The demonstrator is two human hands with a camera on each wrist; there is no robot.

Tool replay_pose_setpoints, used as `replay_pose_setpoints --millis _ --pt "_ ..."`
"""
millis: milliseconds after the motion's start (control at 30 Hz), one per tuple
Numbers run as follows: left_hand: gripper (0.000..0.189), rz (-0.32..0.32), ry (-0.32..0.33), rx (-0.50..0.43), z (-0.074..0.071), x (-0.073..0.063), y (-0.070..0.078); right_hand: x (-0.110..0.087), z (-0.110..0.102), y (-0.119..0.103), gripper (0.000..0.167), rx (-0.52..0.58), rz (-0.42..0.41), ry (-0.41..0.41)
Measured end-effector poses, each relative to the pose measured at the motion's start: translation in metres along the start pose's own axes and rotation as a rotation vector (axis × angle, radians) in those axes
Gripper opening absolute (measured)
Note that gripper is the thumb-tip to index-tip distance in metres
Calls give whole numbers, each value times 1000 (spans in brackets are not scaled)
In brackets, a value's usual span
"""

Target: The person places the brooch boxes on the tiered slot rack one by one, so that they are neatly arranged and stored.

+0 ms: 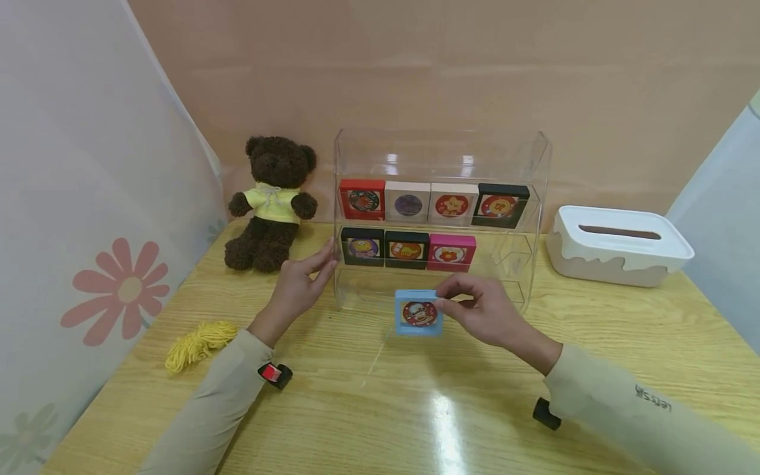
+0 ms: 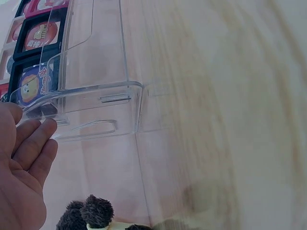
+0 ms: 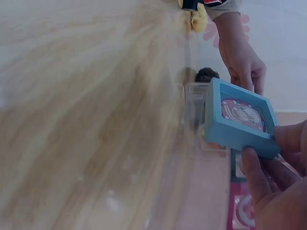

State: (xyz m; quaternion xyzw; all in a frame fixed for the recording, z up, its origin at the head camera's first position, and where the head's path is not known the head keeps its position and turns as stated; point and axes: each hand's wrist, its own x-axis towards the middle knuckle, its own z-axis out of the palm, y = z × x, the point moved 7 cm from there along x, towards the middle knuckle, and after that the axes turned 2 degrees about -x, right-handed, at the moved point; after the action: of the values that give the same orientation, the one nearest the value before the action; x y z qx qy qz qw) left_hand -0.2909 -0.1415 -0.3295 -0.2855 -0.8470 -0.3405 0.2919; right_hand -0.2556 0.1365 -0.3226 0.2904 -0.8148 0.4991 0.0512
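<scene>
A light blue square frame (image 1: 419, 330) with a round picture hangs upright in front of a clear stepped rack (image 1: 380, 153). My right hand (image 1: 483, 313) pinches its right edge between thumb and fingers; the right wrist view shows the blue frame (image 3: 244, 136) above the table, tilted. Beside the rack's left wall, my left hand (image 1: 299, 284) touches the panel with nearly straight fingers. From the left wrist, that hand (image 2: 21, 167) lies at the rack's clear side (image 2: 103, 108). Similar square frames stand on two tiers, including red (image 1: 362, 185) and magenta (image 1: 452, 242) ones.
Left of the rack sits a brown teddy bear (image 1: 276, 165) in a yellow top. Bundled yellow yarn (image 1: 202, 344) lies near the left forearm. At the right stands a white-topped tissue box (image 1: 617, 254). Everything rests on a wood-grain table (image 1: 356, 422).
</scene>
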Motion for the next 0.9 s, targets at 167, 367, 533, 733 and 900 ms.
replay_pose_setpoints --millis 167,367,533,733,900 --pt "40 7 0 13 0 0 1 -4 -29 -4 6 -70 -26 57" --pt "40 3 -4 14 0 0 0 -6 -62 -6 5 -108 10 124" --pt "40 -8 -12 14 0 -1 0 -7 -87 -6 5 -94 31 200" --pt "41 -18 -16 4 0 -1 0 -6 -113 -8 6 -69 -2 291" --pt "41 -16 -14 -1 0 -1 0 -2 -126 -9 6 94 -80 350"
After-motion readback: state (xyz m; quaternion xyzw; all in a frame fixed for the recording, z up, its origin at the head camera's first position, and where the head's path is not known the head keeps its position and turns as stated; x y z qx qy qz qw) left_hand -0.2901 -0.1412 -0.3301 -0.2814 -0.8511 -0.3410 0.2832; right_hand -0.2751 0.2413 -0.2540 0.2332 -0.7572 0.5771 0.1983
